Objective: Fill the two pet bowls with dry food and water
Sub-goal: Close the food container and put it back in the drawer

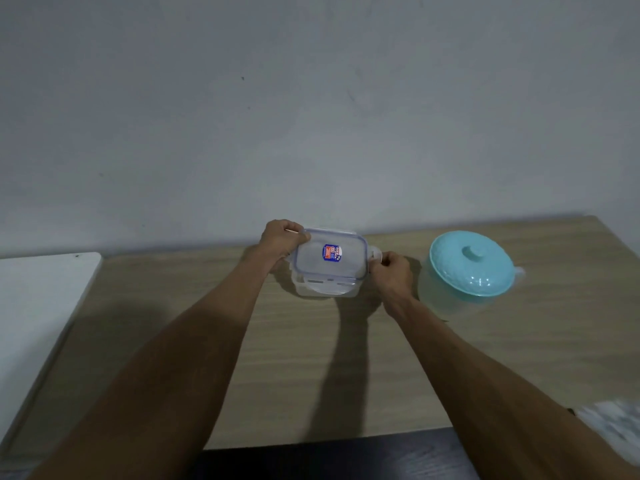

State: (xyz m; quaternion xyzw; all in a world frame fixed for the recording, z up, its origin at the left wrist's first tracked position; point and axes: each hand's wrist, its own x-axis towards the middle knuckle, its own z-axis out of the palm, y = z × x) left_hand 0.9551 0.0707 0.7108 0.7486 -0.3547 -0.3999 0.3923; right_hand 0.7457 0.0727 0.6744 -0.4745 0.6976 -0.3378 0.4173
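Clear plastic makes up the box that stands on the wooden table, near its far edge and close to the grey wall. Its lid is see-through with a bluish rim and a small red and blue sticker in the middle; the lid sits on the box. What is inside the box cannot be made out.

At the box's left end the left hand curls over the corner of the lid, fingers wrapped round the edge and thumb on top, so it grips the box. At the right end the right hand has its fingers pressed together in a pinch on the small clear flap that sticks out from the lid's side. Both bare forearms reach in from the near edge of the view, and their shadows fall on the wood below the box.

Just to the right of the right hand stands a pale jug with a turquoise lid and a round knob on top; a small clear spout shows on its far right side. It is apart from the box. A white board lies along the left side of the table. Something blurred and whitish shows at the lower right corner. A dark strip runs along the table's near edge.
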